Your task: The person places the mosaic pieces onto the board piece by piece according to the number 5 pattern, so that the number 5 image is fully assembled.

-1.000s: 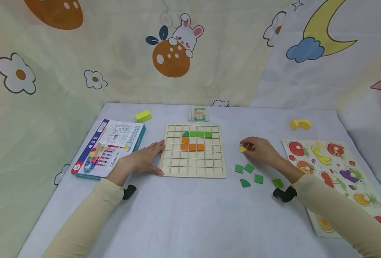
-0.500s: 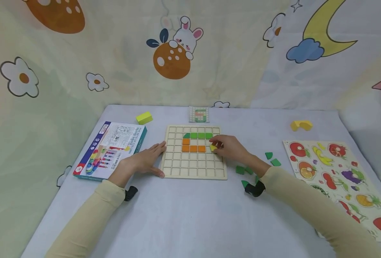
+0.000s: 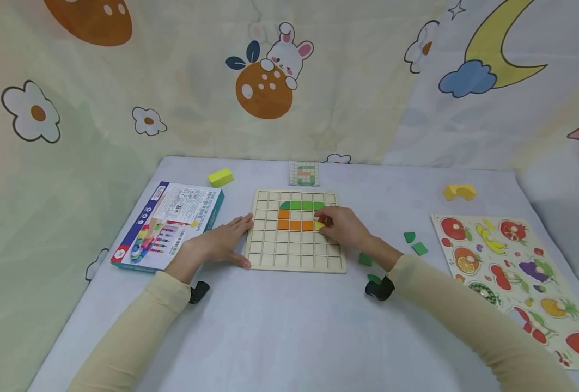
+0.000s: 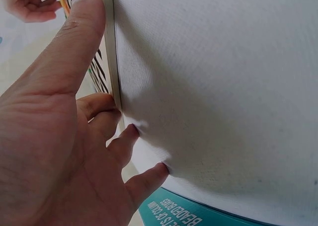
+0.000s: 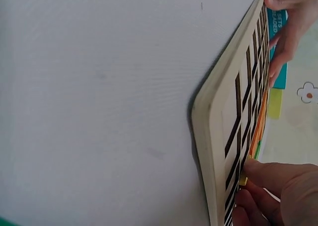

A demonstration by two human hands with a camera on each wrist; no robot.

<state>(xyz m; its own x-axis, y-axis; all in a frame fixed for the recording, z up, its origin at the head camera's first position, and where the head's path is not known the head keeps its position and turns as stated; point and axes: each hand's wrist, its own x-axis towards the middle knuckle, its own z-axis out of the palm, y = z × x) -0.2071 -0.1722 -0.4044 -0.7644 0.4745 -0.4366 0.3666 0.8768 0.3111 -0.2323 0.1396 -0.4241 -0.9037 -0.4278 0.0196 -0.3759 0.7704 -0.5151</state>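
A wooden grid board (image 3: pixel 294 256) lies mid-table, bearing a row of green tiles (image 3: pixel 301 206) with a rounded teal-green piece (image 3: pixel 285 205) at its left end. Orange tiles (image 3: pixel 295 225) form an L below them. My right hand (image 3: pixel 345 226) pinches a small yellow tile (image 3: pixel 320 225) over the cell right of the orange row; the right wrist view shows the yellow tile (image 5: pixel 243 179) between thumb and fingers, close on the grid. My left hand (image 3: pixel 220 242) rests with fingers spread against the board's left edge, thumb at its near corner.
Loose green tiles (image 3: pixel 419 248) lie right of the board, some partly behind the right wrist. A printed box (image 3: pixel 171 226) sits left, a fruit puzzle board (image 3: pixel 514 272) right. A pattern card (image 3: pixel 304 173), a yellow-green block (image 3: pixel 220 177) and a yellow arch block (image 3: pixel 459 191) stand farther back.
My right hand has carried the yellow tile leftward from the table onto the board, then slightly farther left beside the orange row. The left hand stays at the board's edge.
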